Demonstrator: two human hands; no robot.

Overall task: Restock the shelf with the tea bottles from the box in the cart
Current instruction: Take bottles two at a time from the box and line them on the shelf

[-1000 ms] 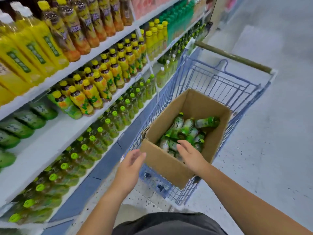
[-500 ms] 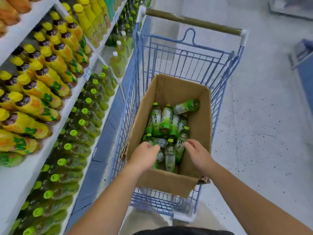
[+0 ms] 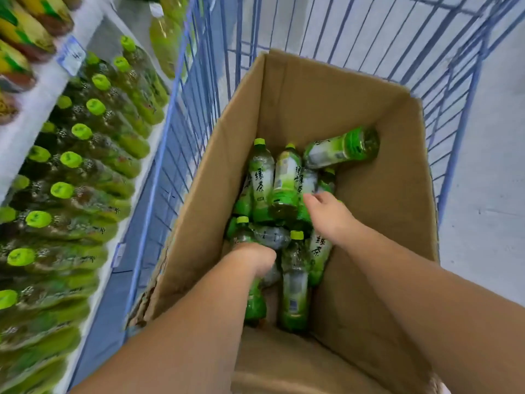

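Observation:
An open cardboard box (image 3: 383, 200) sits in the blue wire cart (image 3: 181, 132). Several green tea bottles (image 3: 287, 180) with lime caps lie jumbled on its bottom; one (image 3: 341, 147) lies crosswise at the far end. My left hand (image 3: 254, 258) is down inside the box, its fingers curled over a bottle (image 3: 255, 304) at the near left, fingertips hidden. My right hand (image 3: 328, 216) reaches in beside it, thumb out, fingers resting on the bottles in the middle of the pile.
To the left runs the store shelf (image 3: 37, 109) with rows of green-capped tea bottles (image 3: 71, 160) below and yellow-labelled bottles (image 3: 25, 32) above. The cart stands close against the shelf. Grey floor (image 3: 483, 223) lies to the right.
The view has tilted down and closer to the box. Both hands have dropped from above the box's near edge down among the bottles, the left one settling over a bottle.

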